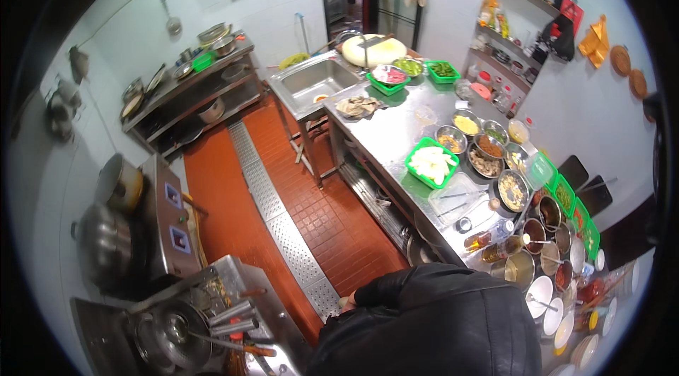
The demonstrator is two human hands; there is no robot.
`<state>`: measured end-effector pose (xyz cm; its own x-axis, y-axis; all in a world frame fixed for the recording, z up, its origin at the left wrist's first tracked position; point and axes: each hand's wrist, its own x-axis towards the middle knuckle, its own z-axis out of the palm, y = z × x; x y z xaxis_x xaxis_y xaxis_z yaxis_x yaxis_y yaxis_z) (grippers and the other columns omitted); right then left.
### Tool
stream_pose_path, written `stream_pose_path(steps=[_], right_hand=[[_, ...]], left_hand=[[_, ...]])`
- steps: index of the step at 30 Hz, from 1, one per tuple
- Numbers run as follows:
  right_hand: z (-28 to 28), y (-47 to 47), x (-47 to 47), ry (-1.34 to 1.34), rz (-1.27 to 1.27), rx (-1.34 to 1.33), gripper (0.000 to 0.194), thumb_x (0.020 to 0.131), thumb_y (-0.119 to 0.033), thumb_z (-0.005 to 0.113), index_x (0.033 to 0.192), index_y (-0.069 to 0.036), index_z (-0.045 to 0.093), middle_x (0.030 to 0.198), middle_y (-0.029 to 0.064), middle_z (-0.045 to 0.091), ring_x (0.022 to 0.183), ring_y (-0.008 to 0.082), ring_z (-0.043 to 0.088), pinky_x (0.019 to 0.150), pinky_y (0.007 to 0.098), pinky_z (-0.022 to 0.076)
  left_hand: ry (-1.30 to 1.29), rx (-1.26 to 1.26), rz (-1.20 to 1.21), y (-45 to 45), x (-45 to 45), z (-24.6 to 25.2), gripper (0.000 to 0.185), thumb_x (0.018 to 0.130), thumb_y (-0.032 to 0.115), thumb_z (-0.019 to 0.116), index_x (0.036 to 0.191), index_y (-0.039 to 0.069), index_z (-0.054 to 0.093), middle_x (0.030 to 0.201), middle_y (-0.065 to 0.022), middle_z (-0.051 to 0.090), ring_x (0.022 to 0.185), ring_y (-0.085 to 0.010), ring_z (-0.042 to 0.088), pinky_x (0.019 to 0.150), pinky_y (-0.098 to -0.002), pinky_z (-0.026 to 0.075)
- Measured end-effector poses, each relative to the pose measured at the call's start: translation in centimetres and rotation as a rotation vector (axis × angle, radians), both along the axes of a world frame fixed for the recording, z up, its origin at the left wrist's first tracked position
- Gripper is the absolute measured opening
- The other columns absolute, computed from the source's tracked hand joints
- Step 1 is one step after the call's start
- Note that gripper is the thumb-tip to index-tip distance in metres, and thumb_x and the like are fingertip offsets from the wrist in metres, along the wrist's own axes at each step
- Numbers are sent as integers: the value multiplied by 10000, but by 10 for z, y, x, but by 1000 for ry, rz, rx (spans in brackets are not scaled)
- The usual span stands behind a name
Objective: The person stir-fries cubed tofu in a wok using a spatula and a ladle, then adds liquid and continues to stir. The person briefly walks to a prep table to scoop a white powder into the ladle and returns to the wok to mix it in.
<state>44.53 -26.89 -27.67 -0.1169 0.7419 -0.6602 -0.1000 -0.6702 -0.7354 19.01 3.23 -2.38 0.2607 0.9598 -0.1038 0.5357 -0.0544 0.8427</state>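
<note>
Neither of my hands is in view. Before me, at the bottom, is the back of a person's black jacket (424,328), with the head not visible. Part of that person's hand (348,303) shows beyond a sleeve, beside something pale; its grip is unclear. A steel worktable (390,129) runs along the right. On it, a green basket (432,162) holds pale cut pieces, next to a clear plastic lid (455,200). Metal bowls of chopped ingredients (485,159) cluster behind it. Oil bottles (501,248) and white bowls (540,295) stand nearer.
A steel sink (320,81) adjoins the table's far end, near a round pale board (374,51). The red tiled floor (323,217) has a perforated metal drain cover (284,217) along it. A stove with a wok (177,331) and large pots (106,243) stand left.
</note>
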Motion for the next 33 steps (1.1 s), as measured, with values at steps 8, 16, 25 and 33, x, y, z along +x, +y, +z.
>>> stream_pose_path(steps=[8, 16, 25, 33], right_hand=[[2, -24, 23, -10, -81, 27, 502, 1005, -387, 365, 1389, -70, 434, 1433, 96, 429, 1315, 222, 376, 1077, 328, 275], [5, -48, 40, -10, -122, 50, 504, 1005, -388, 364, 1391, -71, 430, 1436, 98, 423, 1320, 222, 370, 1080, 328, 270], [5, -59, 49, -5, -145, 67, 506, 1005, -388, 362, 1395, -72, 425, 1441, 100, 417, 1325, 222, 363, 1083, 329, 265], [4, -62, 54, -6, -161, 85, 507, 1006, -389, 360, 1398, -73, 421, 1444, 101, 412, 1330, 222, 357, 1086, 329, 260]], left_hand=[[16, -30, -375, -50, 133, 13, 213, 806, 21, 614, 974, -95, 675, 945, -164, 669, 822, -277, 592, 789, -389, 491], [36, -48, -513, -81, 186, 12, 217, 805, 43, 624, 971, -87, 677, 939, -158, 673, 821, -268, 603, 786, -381, 498], [58, -61, -588, -103, 214, 8, 222, 805, 68, 634, 967, -77, 678, 934, -151, 678, 820, -259, 616, 783, -372, 506], [72, -56, -657, -120, 233, 7, 228, 804, 90, 644, 964, -69, 680, 928, -145, 682, 819, -250, 627, 780, -364, 512]])
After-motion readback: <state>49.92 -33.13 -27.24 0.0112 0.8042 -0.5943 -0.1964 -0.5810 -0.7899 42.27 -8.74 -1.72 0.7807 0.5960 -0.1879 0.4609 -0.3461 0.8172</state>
